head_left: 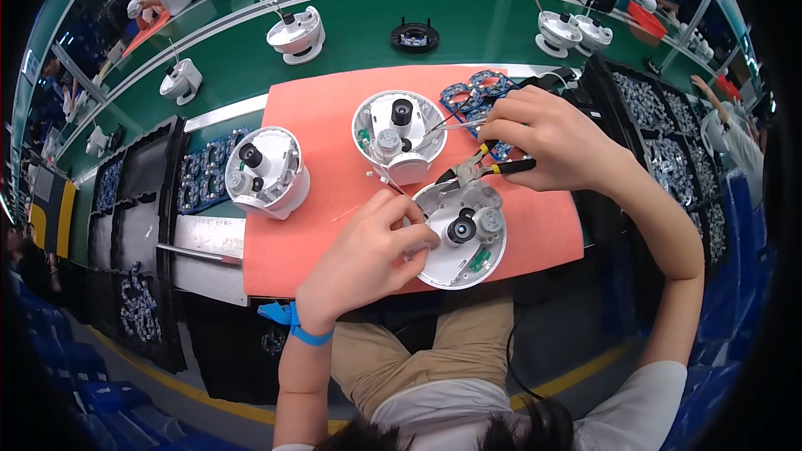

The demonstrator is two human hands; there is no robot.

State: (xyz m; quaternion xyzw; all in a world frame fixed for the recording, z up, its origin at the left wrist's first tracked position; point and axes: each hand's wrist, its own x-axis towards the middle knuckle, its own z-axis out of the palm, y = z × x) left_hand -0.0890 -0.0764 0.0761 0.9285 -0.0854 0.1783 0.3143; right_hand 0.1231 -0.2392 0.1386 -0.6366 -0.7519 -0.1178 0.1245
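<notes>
In front of me on the orange mat (322, 271) lies an opened white camera housing (443, 267), its black lens, round silver motor and green connector showing. My left hand (368, 246), with a blue strap on its wrist, has its fingers pinched at the left rim of this housing. What lies between the fingertips is hidden. A thin dark wire (405, 192) runs close by. My right hand (547, 140) holds diagonal cutters (469, 171) with black and yellow handles, their jaws over the housing's far rim. Two more opened housings stand beyond, one in the middle (380, 113), one left (284, 192).
Blue circuit boards (468, 92) lie at the mat's far right, others (200, 175) at its left. Black trays (668, 138) of small metal parts stand right. On the green bench are white cameras (296, 33) and a black ring part (415, 36). Other people sit farther off.
</notes>
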